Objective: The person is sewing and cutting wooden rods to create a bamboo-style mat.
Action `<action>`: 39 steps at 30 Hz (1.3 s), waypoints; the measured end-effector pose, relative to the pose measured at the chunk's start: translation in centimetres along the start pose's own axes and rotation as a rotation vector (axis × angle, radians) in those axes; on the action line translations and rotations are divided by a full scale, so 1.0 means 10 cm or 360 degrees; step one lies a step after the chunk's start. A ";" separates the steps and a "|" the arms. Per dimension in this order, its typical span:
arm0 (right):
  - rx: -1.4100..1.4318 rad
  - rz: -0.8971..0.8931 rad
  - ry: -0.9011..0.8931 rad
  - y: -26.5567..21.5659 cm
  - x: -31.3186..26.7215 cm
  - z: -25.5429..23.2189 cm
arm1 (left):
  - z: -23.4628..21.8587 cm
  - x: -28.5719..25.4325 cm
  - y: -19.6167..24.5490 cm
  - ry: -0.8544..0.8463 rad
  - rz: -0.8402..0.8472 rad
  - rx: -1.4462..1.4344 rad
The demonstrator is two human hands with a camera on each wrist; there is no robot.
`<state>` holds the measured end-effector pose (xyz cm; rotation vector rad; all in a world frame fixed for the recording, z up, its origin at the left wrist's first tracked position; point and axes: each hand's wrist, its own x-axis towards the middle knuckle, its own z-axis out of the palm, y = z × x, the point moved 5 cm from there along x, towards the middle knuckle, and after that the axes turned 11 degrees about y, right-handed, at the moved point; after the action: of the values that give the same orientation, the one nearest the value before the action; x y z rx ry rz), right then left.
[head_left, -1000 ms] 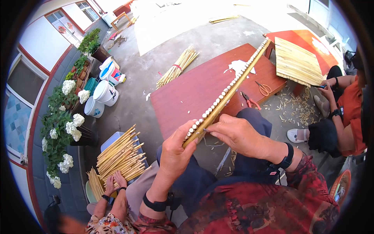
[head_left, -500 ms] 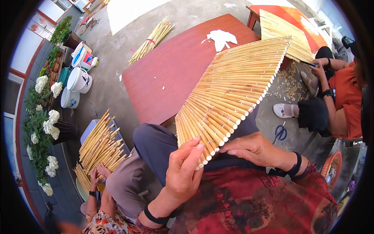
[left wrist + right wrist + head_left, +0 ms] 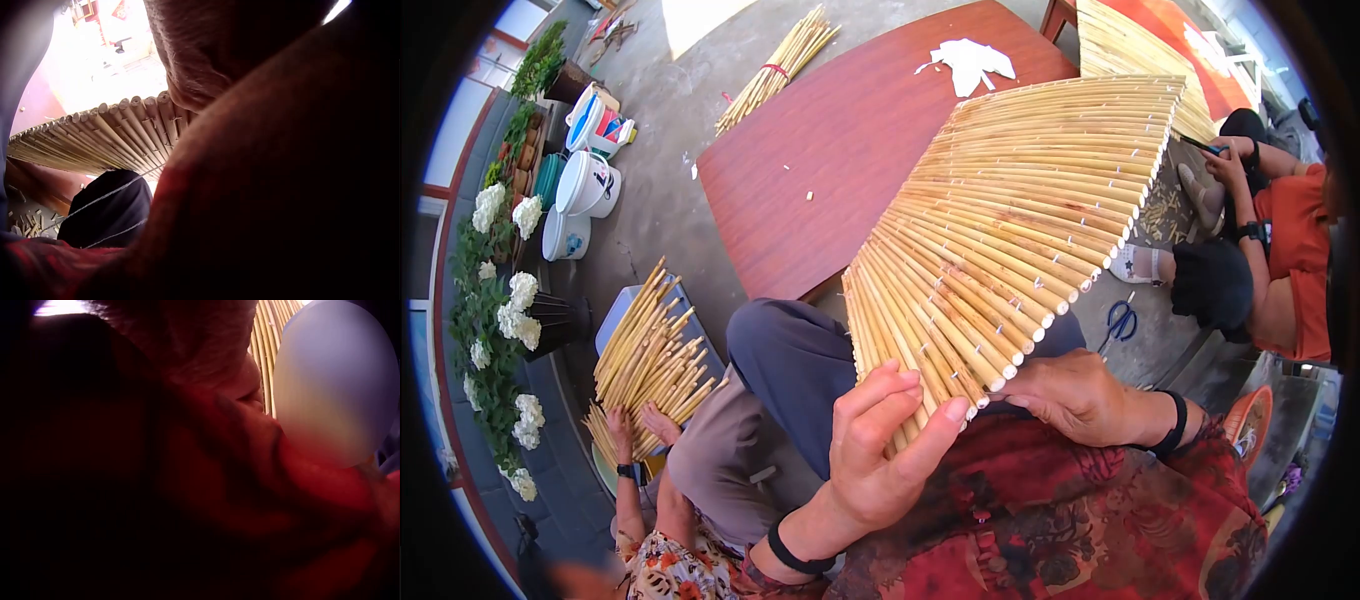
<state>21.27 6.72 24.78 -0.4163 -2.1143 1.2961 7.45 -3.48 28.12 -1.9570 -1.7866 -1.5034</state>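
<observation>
A mat of thin reed sticks (image 3: pixel 1020 190), bound side by side with pale thread stitches, fans out over the person's knees in the head view. My left hand (image 3: pixel 875 450) grips its near corner, thumb by the cut stick ends. At the right edge, my right hand (image 3: pixel 1075 400) has curled fingers pinching a thin needle, mostly hidden by the stick ends. Two pale threads (image 3: pixel 106 199) hang beneath the mat in the left wrist view. A strip of the mat (image 3: pixel 267 344) shows past the hand in the dark right wrist view.
A red table (image 3: pixel 800 170) beyond the mat bears torn white paper (image 3: pixel 970 65). Scissors (image 3: pixel 1120 320) lie at the right. Another person's hands touch loose sticks (image 3: pixel 650 360) at left; a seated person in orange (image 3: pixel 1295 260) is at right. A stick bundle (image 3: pixel 780 70) lies behind.
The mat has turned from edge-on, stick ends up, to showing its broad stitched face. Both hands have shifted lower, still at its near end, and the head view has swung.
</observation>
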 end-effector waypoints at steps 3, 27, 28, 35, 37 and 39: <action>0.0011 -0.0026 0.0065 0.00 0.02 0.01 | -0.01 0.01 -0.02 0.0016 -0.0004 -0.0034; 0.0000 -0.0225 0.0112 -0.10 0.15 0.06 | -0.04 0.13 -0.04 -0.0007 0.0047 -0.0104; 0.0012 -0.0186 0.0095 -0.10 0.15 0.06 | -0.05 0.14 -0.04 -0.0017 0.0045 -0.0096; 0.0052 -0.0061 0.0052 -0.10 0.20 0.04 | -0.04 0.17 -0.06 -0.0043 0.0056 -0.0031; 0.0049 -0.0045 0.0057 -0.10 0.21 0.05 | -0.03 0.17 -0.06 -0.0020 0.0056 -0.0025; 0.0044 -0.0032 0.0056 -0.07 0.22 0.04 | -0.03 0.20 -0.05 0.0009 0.0053 -0.0018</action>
<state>19.39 7.27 26.01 -0.4026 -2.0638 1.2962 6.50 -2.12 29.37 -1.9757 -1.7379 -1.5108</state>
